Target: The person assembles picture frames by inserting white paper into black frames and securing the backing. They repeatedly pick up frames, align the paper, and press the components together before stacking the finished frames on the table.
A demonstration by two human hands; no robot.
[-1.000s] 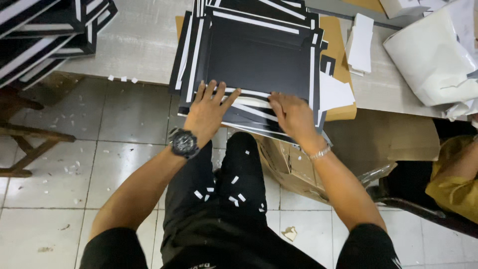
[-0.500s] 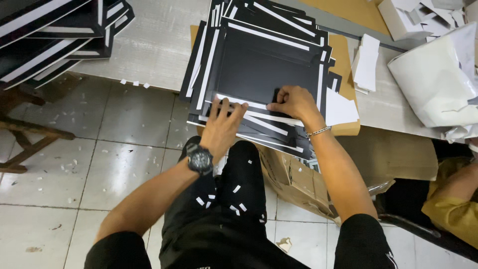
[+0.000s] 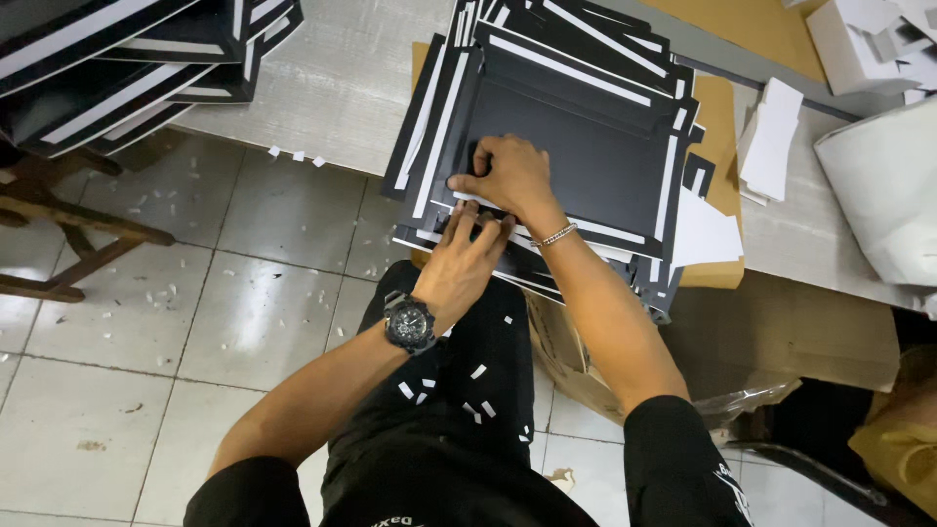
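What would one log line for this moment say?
left hand: flat on stack's near edge | right hand: fingers pressing white strip on top black sheet | stack on table | paper scraps on lap

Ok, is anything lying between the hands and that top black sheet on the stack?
Nothing visible. Both hands are already on the top black sheet: the right hand presses near its lower left corner, and the left hand lies with its fingers on the near edge, just below the right. No tool or scrap shows between them.
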